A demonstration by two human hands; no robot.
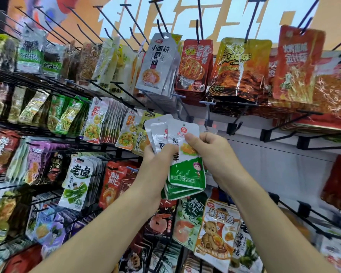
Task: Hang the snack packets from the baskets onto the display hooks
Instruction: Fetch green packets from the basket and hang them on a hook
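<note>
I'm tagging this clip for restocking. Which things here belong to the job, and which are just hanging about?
Job: white-and-green packets, gripped by left hand and right hand; bare hook behind them.
Just there: grey packets, red packets and yellow packets hung above; bear packet below.

The white packets (185, 172) are smooth plastic film with a soft sheen. The red packets (295, 67) hanging above them are glossier, crinkled film that throws bright glare. The hooks (231, 127) look like thin black metal with a matt finish, set on a smooth, matt white panel (274, 154).
</note>
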